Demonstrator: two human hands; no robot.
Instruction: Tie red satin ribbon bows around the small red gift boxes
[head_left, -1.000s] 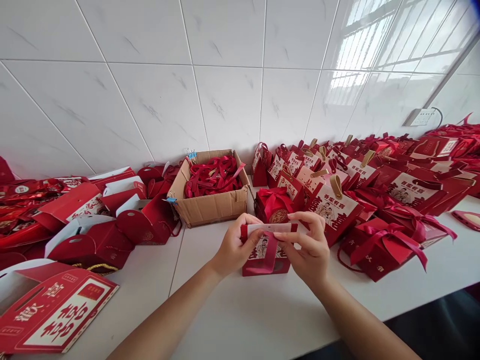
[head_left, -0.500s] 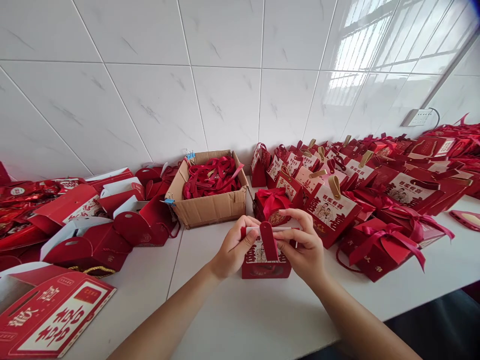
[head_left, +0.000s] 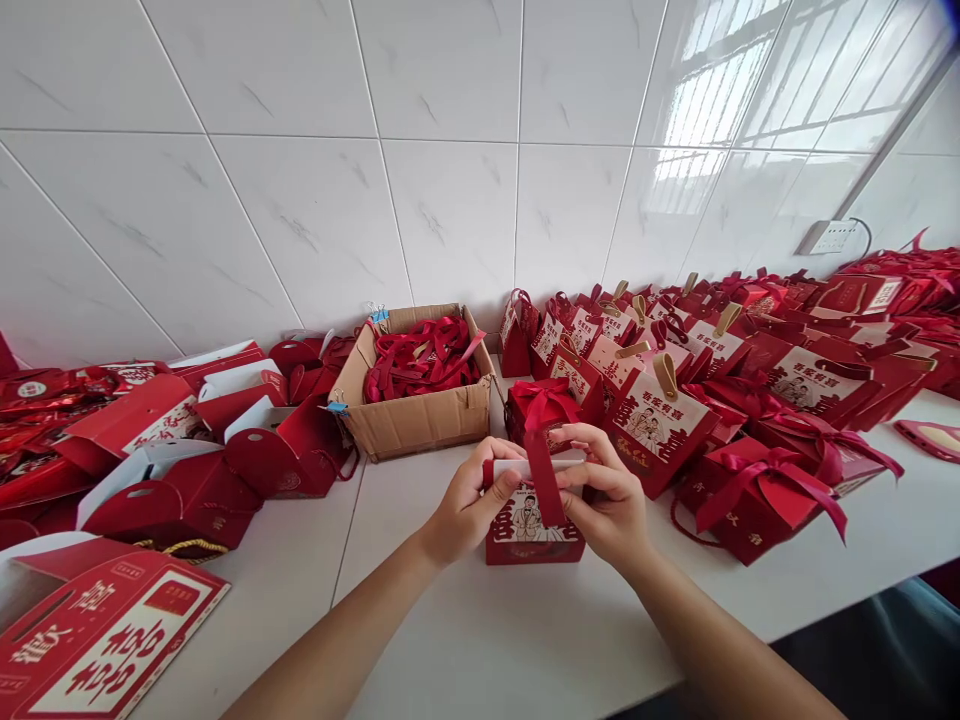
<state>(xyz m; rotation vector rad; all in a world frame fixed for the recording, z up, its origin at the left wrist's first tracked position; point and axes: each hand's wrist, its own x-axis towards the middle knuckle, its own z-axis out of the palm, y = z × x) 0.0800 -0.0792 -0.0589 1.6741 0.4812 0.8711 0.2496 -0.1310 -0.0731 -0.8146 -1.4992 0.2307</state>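
Both hands, left hand and right hand, pinch the top of a red box at centre frame. A ribbon hangs over its front, and a carton sits just above.

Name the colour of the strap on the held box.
The strap on the box is red; best in head view.

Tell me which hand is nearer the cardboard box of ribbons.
Left. The left hand holds the small red box at its left side, just in front of the cardboard box; the right hand holds its right side, farther to the right.
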